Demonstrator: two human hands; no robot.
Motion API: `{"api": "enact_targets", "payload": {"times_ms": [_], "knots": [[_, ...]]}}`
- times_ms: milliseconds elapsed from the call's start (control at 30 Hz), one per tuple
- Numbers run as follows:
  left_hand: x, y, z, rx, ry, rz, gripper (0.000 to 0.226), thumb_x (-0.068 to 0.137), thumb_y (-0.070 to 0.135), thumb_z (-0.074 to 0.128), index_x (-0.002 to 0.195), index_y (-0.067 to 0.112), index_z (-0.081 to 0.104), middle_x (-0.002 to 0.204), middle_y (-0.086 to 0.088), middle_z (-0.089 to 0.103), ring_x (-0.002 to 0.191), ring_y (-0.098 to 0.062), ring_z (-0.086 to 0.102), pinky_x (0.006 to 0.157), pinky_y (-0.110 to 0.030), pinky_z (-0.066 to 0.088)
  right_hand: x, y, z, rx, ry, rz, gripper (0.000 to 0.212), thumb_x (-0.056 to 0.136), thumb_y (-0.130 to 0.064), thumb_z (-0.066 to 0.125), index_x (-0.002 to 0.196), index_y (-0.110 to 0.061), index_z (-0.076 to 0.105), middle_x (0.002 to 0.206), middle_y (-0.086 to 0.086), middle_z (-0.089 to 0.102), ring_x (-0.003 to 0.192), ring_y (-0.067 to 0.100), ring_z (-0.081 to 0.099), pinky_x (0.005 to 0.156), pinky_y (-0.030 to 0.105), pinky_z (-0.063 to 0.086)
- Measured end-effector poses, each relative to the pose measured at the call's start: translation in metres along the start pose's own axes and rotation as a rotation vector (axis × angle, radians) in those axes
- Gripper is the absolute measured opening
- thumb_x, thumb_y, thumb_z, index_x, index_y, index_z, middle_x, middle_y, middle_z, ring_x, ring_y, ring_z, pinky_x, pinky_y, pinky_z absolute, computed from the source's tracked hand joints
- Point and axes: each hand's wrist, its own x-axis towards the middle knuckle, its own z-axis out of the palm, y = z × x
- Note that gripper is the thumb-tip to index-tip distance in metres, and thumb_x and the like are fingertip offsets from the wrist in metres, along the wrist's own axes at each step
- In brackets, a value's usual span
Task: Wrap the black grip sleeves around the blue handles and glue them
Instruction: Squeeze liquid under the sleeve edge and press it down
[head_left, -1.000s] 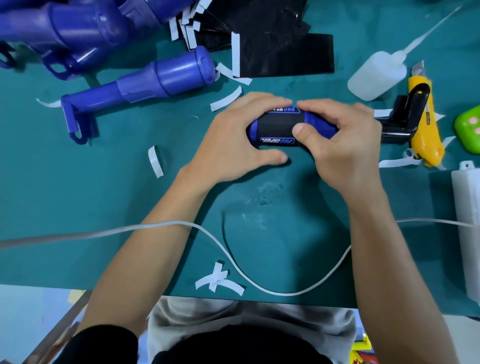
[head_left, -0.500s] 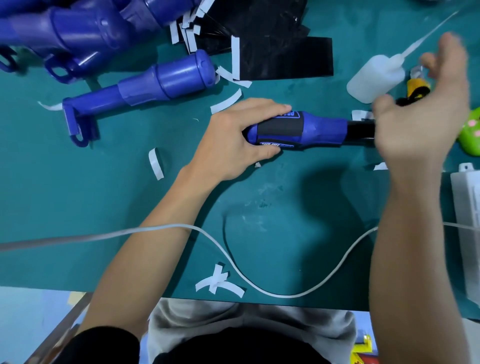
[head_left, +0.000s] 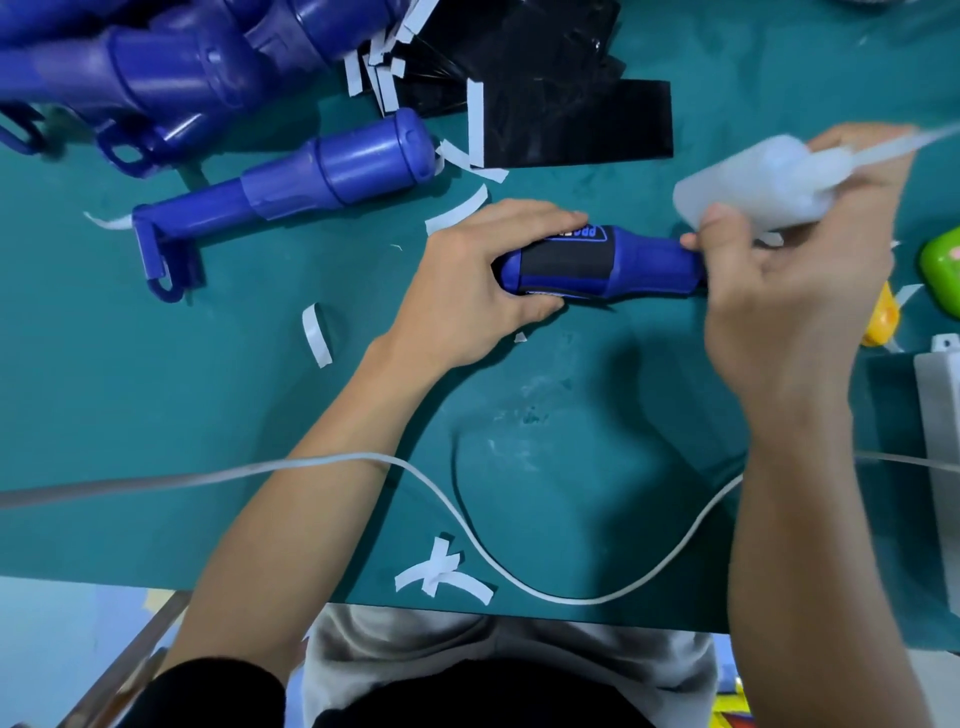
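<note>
**Blue handle (head_left: 652, 265) held down on the mat (head_left: 156, 415), glue bottle (head_left: 753, 187) beside it**

The blue handle lies on its side on the teal mat, near the middle of the work area, with its thick end toward the left and its narrow end toward the right. A black grip sleeve (head_left: 566, 262) is wrapped round the thick part, and blue printed lettering shows along its far edge.

The left hand (head_left: 467, 291) grips the thick end. Its fingers are curled over the far side and its thumb is tucked against the near side, so the sleeve's left edge is partly covered.

The right hand (head_left: 795, 291) is blurred. It holds the translucent white glue bottle just above and to the right of the handle's narrow end, with its fingers curled round the bottle's body. The long nozzle points off to the right. 1 fingertip sits at the narrow end of the handle; the blur hides whether it touches.

1 bare second handle (head_left: 332, 176) lies alone to the left of the hands, and a heap of handles (head_left: 156, 67) fills the top-left corner. Black sleeve sheets (head_left: 571, 119) lie at top centre. White paper strips (head_left: 317, 335) are scattered about the mat. A white cable (head_left: 467, 519) loops along the near edge, crossing behind both forearms.

At the right, partly hidden by the right hand, are a yellow knife (head_left: 883, 317), a green object (head_left: 940, 265) and a white box (head_left: 940, 415).
</note>
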Motion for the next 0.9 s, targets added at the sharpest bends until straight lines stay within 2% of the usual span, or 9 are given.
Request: {"api": "enact_targets", "payload": {"times_ms": [67, 233, 300, 367, 467, 567, 633, 733, 900], "knots": [[0.001, 0.000, -0.001, 0.004, 0.005, -0.007, 0.068, 0.065, 0.003, 0.091, 0.129, 0.017, 0.073, 0.123, 0.007, 0.068, 0.113, -0.002, 0.064, 0.101, -0.019, 0.047, -0.001, -0.001, 0.002, -0.052, -0.025, -0.045, 0.047, 0.081, -0.007, 0.070, 0.101, -0.039, 0.041, 0.092, -0.030, 0.050, 0.080, -0.001, 0.049, 0.068, 0.011, 0.043], [0.002, 0.001, -0.001, 0.003, 0.001, -0.015, 0.068, 0.065, 0.005, 0.092, 0.129, 0.019, 0.073, 0.122, 0.010, 0.067, 0.110, -0.002, 0.064, 0.099, -0.017, 0.046, 0.004, 0.000, -0.004, 0.106, -0.151, -0.074, 0.040, 0.076, 0.002, 0.068, 0.097, -0.032, 0.062, 0.094, -0.028, 0.061, 0.087, 0.000, 0.054, 0.077, 0.019, 0.043], [0.002, 0.001, 0.000, -0.005, 0.002, -0.020, 0.068, 0.065, 0.005, 0.092, 0.129, 0.019, 0.074, 0.121, 0.010, 0.068, 0.109, -0.003, 0.065, 0.098, -0.016, 0.046, 0.004, -0.002, -0.006, 0.404, -0.214, 0.073, 0.041, 0.080, -0.001, 0.067, 0.102, -0.036, 0.068, 0.103, -0.016, 0.065, 0.094, 0.014, 0.061, 0.078, 0.028, 0.052], [0.002, 0.002, 0.000, -0.009, 0.005, -0.033, 0.067, 0.065, 0.005, 0.092, 0.128, 0.019, 0.074, 0.121, 0.011, 0.068, 0.108, -0.003, 0.065, 0.097, -0.016, 0.046, 0.003, -0.005, -0.008, 0.660, -0.312, 0.236, 0.031, 0.088, -0.007, 0.064, 0.113, -0.025, 0.063, 0.108, 0.000, 0.065, 0.094, 0.024, 0.066, 0.069, 0.030, 0.058], [0.002, 0.002, 0.001, -0.020, 0.007, -0.049, 0.067, 0.066, 0.006, 0.092, 0.129, 0.019, 0.073, 0.121, 0.012, 0.067, 0.109, -0.003, 0.065, 0.097, -0.017, 0.047, 0.003, -0.004, -0.008, 0.820, -0.408, 0.338, 0.028, 0.091, -0.004, 0.058, 0.112, -0.017, 0.046, 0.104, 0.003, 0.064, 0.081, 0.024, 0.062, 0.061, 0.024, 0.046], [0.002, 0.003, 0.000, -0.028, 0.007, -0.053, 0.067, 0.066, 0.005, 0.091, 0.129, 0.019, 0.073, 0.122, 0.009, 0.068, 0.109, -0.005, 0.065, 0.099, -0.020, 0.048, 0.004, -0.004, -0.008, 0.980, -0.391, 0.444, 0.028, 0.086, 0.006, 0.046, 0.105, -0.015, 0.050, 0.094, 0.001, 0.058, 0.076, 0.018, 0.046, 0.062, 0.026, 0.031], [0.002, 0.003, -0.001, -0.026, 0.004, -0.048, 0.067, 0.066, 0.005, 0.091, 0.130, 0.018, 0.073, 0.121, 0.008, 0.068, 0.109, -0.005, 0.065, 0.099, -0.021, 0.048, 0.007, -0.005, -0.006, 1.094, -0.398, 0.482, 0.025, 0.078, -0.001, 0.064, 0.097, -0.015, 0.058, 0.085, -0.001, 0.056, 0.069, 0.016, 0.040, 0.060, 0.026, 0.028], [0.002, 0.004, -0.001, -0.019, 0.004, -0.050, 0.066, 0.067, 0.006, 0.090, 0.129, 0.019, 0.073, 0.121, 0.010, 0.068, 0.108, -0.005, 0.065, 0.097, -0.020, 0.048, 0.010, -0.009, -0.006, 1.210, -0.327, 0.646, 0.049, 0.058, -0.027, 0.090, 0.097, -0.016, 0.062, 0.076, -0.002, 0.051, 0.060, 0.016, 0.038, 0.057, 0.029, 0.032], [0.003, 0.004, -0.001, -0.021, 0.004, -0.057, 0.067, 0.067, 0.006, 0.091, 0.129, 0.019, 0.073, 0.121, 0.009, 0.068, 0.108, -0.003, 0.064, 0.098, -0.018, 0.046, 0.009, -0.006, -0.008, 1.018, -0.299, 0.742, 0.022, 0.094, -0.036, 0.047, 0.101, -0.016, 0.053, 0.067, 0.001, 0.061, 0.036, 0.011, 0.031, 0.043, 0.022, 0.029]]}}
